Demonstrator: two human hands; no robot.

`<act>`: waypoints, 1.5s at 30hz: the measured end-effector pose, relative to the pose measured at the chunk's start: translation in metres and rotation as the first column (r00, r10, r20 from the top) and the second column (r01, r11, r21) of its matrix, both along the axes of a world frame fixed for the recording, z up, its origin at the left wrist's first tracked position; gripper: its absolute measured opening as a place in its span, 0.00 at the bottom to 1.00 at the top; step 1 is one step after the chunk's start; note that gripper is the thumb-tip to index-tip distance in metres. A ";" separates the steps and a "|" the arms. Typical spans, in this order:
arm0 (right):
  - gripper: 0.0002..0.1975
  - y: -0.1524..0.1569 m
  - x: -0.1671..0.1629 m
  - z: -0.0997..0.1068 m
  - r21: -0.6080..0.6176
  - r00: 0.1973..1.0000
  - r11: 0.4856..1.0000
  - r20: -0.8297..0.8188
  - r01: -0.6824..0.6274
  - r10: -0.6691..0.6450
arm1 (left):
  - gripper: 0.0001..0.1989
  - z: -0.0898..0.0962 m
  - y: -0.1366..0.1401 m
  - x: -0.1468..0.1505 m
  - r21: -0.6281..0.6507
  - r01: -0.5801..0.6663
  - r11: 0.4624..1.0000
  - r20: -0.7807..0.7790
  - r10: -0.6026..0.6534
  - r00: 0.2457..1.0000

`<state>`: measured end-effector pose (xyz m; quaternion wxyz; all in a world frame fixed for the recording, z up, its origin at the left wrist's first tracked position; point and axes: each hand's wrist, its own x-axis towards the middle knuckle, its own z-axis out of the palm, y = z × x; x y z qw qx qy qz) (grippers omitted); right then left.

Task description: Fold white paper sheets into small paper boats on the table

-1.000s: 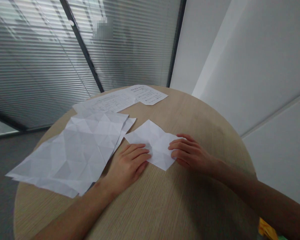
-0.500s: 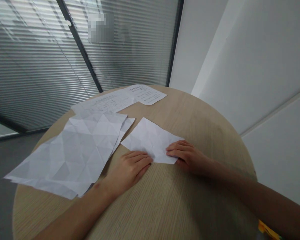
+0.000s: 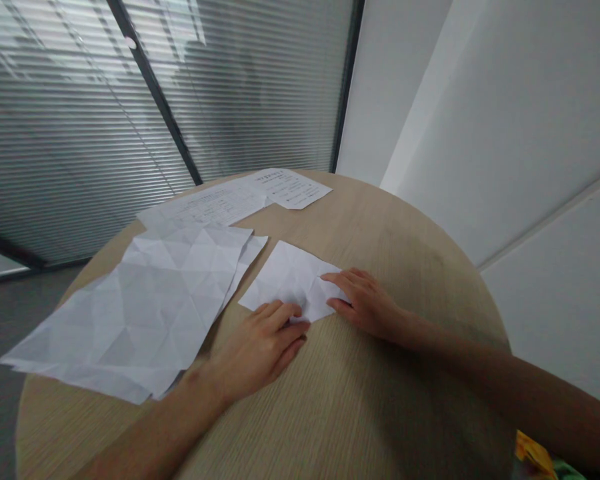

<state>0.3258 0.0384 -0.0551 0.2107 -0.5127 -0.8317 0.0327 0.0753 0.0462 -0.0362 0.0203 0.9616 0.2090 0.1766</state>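
Note:
A small white sheet of creased paper (image 3: 285, 273) lies on the wooden table in front of me, its right side slightly raised. My left hand (image 3: 267, 343) has its fingers bent over the near edge, with the fingertips pinching the paper there. At the right corner, my right hand (image 3: 365, 301) grips the sheet between thumb and fingers. The fingertips hide parts of both edges. Just left of the sheet spreads a stack of larger creased white papers (image 3: 175, 293), close to my left forearm.
Printed sheets (image 3: 225, 200) lie at the far side of the round wooden table (image 3: 405, 253). Behind it stands a glass partition with blinds (image 3: 270, 87); a white wall (image 3: 530, 120) rises on the right. Something yellow and green (image 3: 535, 457) shows at lower right, below the table.
My right hand has lifted and turned its corner of the sheet inward, its thumb now showing. My left fingers have curled more at the near edge. The sheet has shifted slightly.

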 end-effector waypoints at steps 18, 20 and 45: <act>0.12 -0.019 -0.019 0.005 0.073 0.992 0.996 0.111 0.050 -0.058 | 0.31 0.014 -0.007 -0.003 -0.165 0.187 0.968 -0.048 -0.198 0.979; 0.14 -0.019 -0.019 0.005 0.068 0.992 0.996 0.109 0.050 -0.057 | 0.31 0.015 -0.003 -0.008 -0.136 0.155 0.979 -0.040 -0.161 0.986; 0.06 -0.007 -0.013 0.010 0.029 0.986 0.994 0.129 -0.106 0.101 | 0.17 -0.001 -0.009 0.013 0.137 -0.276 0.951 -0.058 0.285 0.957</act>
